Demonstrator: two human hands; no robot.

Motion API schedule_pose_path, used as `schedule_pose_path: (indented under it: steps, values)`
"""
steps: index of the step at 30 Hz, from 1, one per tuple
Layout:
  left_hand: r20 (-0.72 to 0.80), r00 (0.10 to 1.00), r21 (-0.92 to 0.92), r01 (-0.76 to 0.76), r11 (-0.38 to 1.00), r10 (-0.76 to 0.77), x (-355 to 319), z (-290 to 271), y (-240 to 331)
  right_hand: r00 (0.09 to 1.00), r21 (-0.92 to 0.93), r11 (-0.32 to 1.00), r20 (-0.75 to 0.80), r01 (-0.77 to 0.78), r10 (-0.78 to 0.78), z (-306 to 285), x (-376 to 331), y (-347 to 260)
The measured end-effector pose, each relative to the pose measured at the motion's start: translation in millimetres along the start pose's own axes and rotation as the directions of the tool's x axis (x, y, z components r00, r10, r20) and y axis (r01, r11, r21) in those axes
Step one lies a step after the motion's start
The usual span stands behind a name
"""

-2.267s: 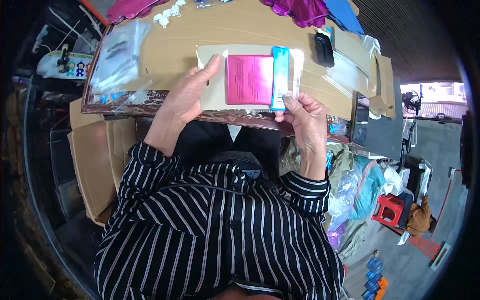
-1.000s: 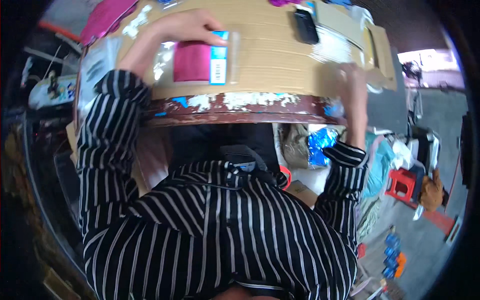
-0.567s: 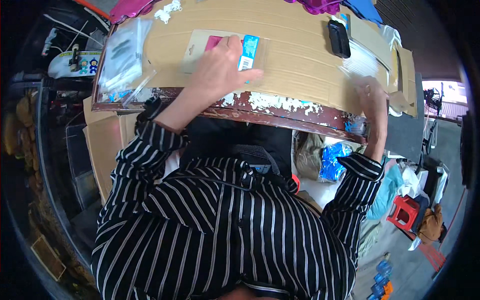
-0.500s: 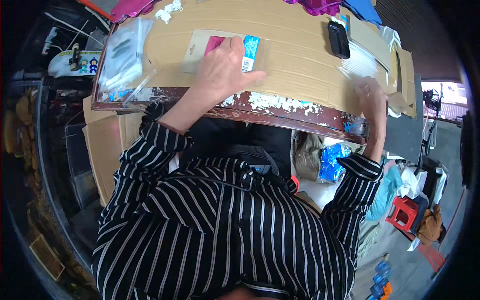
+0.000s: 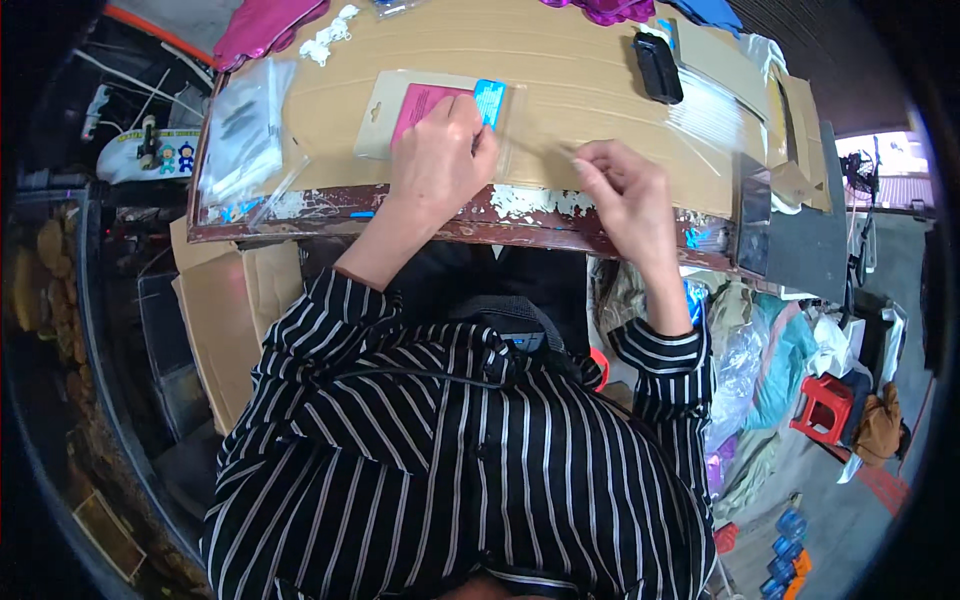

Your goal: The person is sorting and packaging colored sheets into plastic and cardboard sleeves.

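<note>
A flat pink packet point(image 5: 424, 97) lies a bit crooked on brown cardboard point(image 5: 580, 70). Its blue strip point(image 5: 489, 98) is on the right; its pale left end has a hole.

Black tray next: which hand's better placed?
Right, probably: the right hand is nearer the black tray, while the left hand sits over the pink-and-blue package. Whether the right holds anything is unclear.

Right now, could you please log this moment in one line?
left hand: over pink-and-blue package | right hand: right of it, grip unclear | black tray: on cardboard
</note>
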State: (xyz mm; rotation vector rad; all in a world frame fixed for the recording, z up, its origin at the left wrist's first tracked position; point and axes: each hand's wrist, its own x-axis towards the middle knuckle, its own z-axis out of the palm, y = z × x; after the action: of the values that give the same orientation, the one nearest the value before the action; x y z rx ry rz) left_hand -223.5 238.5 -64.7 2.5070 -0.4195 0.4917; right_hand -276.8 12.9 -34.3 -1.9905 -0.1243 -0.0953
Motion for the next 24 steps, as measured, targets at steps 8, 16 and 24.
schedule_pose_path:
  steps: [8,16,24]
  values:
    - [-0.033,0.997,-0.007,-0.073,0.997,0.073,-10.0,-10.7,11.6,0.996,-0.002,0.998,0.061,-0.065,0.065,15.2,3.6,5.6]
    - [-0.061,0.983,-0.040,-0.174,0.984,0.171,-18.3,-6.2,22.9,0.999,0.058,0.997,0.015,-0.044,0.043,34.7,22.2,14.3]
    - [0.188,0.950,-0.189,-0.213,0.959,0.248,75.3,-42.0,-25.5,0.997,0.131,0.990,-0.066,0.055,-0.046,29.8,29.2,10.2]
